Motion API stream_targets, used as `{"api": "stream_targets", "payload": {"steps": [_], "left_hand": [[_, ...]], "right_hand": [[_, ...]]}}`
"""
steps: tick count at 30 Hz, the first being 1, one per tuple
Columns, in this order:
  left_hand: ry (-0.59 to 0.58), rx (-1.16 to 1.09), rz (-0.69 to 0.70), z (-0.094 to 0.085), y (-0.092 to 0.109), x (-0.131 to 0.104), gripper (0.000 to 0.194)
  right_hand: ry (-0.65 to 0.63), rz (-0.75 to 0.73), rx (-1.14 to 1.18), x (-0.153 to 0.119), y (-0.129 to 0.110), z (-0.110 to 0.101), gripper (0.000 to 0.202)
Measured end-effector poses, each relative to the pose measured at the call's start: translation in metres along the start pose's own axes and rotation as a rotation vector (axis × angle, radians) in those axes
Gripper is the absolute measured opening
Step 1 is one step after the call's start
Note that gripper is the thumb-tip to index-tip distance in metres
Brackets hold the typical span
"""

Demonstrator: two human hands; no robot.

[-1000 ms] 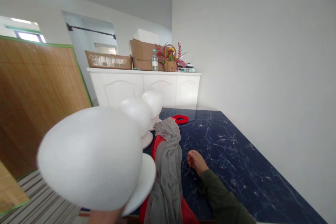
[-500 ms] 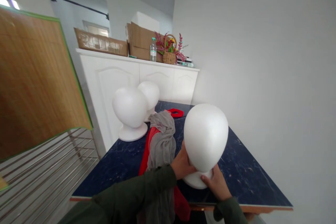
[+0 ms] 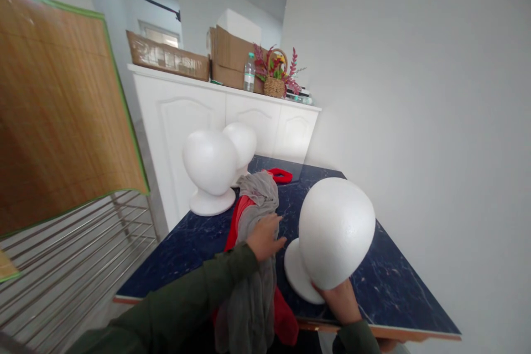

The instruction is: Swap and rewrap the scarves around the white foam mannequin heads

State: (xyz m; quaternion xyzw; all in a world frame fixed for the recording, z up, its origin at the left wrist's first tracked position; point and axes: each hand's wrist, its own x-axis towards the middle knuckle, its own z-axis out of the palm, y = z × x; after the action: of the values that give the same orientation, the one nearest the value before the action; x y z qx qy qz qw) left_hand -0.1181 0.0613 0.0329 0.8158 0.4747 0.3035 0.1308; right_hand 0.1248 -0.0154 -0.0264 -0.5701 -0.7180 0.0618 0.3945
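Blue-black, marble-patterned table (image 3: 398,293) lies under a long, gauzy grey cloth (image 3: 249,293) over red fabric (image 3: 285,318). A smooth white head-shaped form (image 3: 336,229) leans beside it, near the front edge; the right hand (image 3: 342,301) curls round its neck, fingers mostly hidden. The left hand (image 3: 265,237) is open, fingers spread above the grey cloth, contact unclear. Should the right hand's grip loosen, the tilted, top-heavy form could roll off the edge.
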Motion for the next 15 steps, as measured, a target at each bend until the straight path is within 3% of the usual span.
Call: {"api": "stream_targets", "payload": {"steps": [3, 5, 9, 15], "left_hand": [[0.066, 0.292, -0.24, -0.017, -0.031, 0.015, 0.065], [0.043, 0.337, -0.369, -0.024, -0.045, 0.023, 0.054], [0.054, 0.22, -0.411, -0.032, -0.056, 0.028, 0.019], [0.167, -0.149, -0.473, -0.036, -0.053, 0.029, 0.025]], "right_hand": [[-0.016, 0.034, 0.04, -0.001, -0.001, -0.002, 0.058], [-0.001, 0.043, 0.074, 0.0, -0.004, -0.003, 0.059], [-0.014, 0.037, 0.095, 0.0, -0.006, -0.003, 0.052], [-0.013, 0.088, 0.06, -0.002, -0.003, -0.002, 0.053]]}}
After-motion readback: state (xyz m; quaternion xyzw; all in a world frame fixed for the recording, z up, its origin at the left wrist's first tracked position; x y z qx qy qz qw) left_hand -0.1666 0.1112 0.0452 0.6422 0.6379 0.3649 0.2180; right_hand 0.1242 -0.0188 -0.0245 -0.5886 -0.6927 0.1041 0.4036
